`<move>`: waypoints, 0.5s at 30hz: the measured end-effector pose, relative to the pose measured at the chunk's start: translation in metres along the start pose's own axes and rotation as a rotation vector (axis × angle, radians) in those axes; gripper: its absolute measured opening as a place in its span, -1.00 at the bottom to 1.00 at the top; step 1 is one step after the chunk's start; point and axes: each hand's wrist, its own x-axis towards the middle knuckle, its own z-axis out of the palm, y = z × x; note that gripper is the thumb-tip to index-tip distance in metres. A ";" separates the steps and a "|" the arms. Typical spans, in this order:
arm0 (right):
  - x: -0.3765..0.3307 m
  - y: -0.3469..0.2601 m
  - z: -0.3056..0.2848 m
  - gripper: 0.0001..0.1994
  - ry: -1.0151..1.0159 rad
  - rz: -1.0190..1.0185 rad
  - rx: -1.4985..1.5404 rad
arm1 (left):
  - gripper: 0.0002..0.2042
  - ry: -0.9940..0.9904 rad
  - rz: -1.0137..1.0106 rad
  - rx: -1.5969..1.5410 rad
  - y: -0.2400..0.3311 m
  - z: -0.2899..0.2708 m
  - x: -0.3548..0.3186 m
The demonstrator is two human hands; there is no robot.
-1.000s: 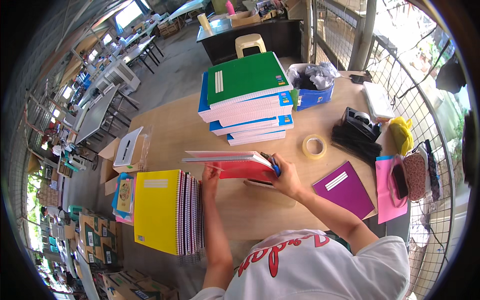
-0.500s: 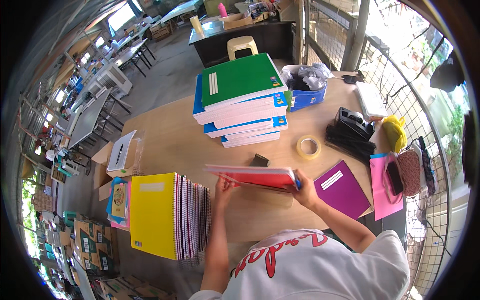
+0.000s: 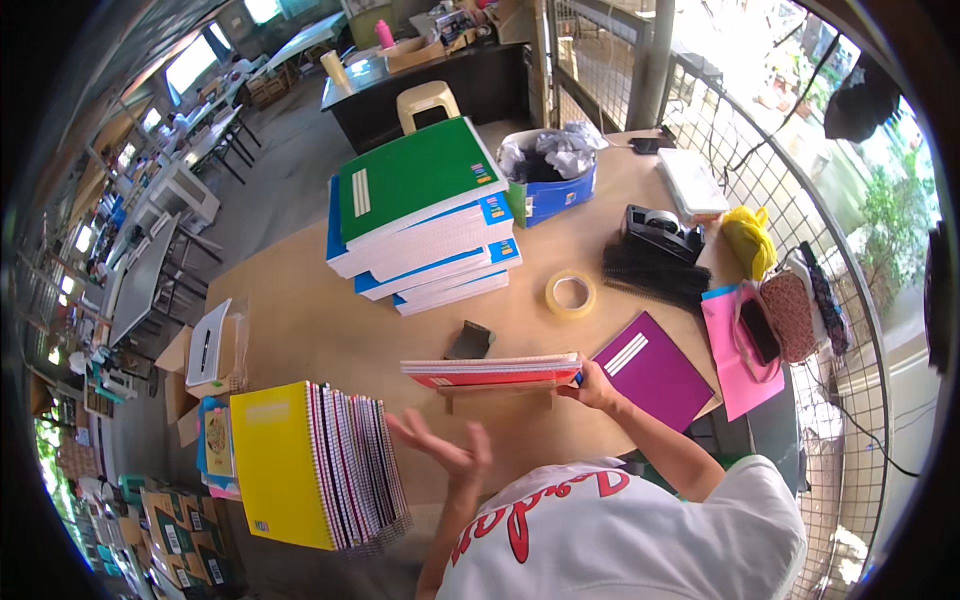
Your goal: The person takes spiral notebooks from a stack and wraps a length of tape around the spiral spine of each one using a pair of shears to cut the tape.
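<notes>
A red notebook (image 3: pixel 475 379) with white page edges stands nearly edge-on at a low wooden stand or board (image 3: pixel 500 391) in front of me. My right hand (image 3: pixel 594 387) is closed at its right end, with a small bit of blue showing by the fingers; what the blue is I cannot make out. Off to the left of it, my left hand (image 3: pixel 445 450) is raised with fingers spread, holding nothing. Beside that hand stands a thick stack of spiral notebooks, a yellow one (image 3: pixel 283 460) outermost. A purple notebook (image 3: pixel 655 372) lies just right of my right hand.
Beyond stands a tall pile of notebooks, green (image 3: pixel 420 180) on top. A tape roll (image 3: pixel 571 294) and a small dark box (image 3: pixel 470 341) lie nearer. Along the right sit a black tape dispenser (image 3: pixel 660 232), yellow bundle (image 3: pixel 749 242), phone (image 3: pixel 760 338) and wire mesh. A blue bin (image 3: pixel 560 195) stands behind.
My left hand has let go of the red notebook and moved down, opening its fingers. The notebook is lower and rests at the wooden stand, my right hand still on it. The view has shifted.
</notes>
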 end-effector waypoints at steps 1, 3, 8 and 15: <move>-0.004 -0.003 0.007 -0.40 0.013 -0.062 0.010 | -0.26 -0.042 0.206 0.087 0.055 -0.019 0.022; -0.008 -0.017 0.004 -0.41 -0.013 -0.029 -0.027 | -0.34 -0.125 0.381 0.215 0.087 -0.007 0.045; -0.048 -0.020 -0.067 -0.39 0.276 -0.053 -0.611 | -0.52 -0.291 0.514 0.310 0.087 0.022 0.068; 0.055 0.043 -0.108 -0.75 0.599 0.003 -0.847 | -0.62 -0.209 0.322 0.262 0.128 0.048 0.076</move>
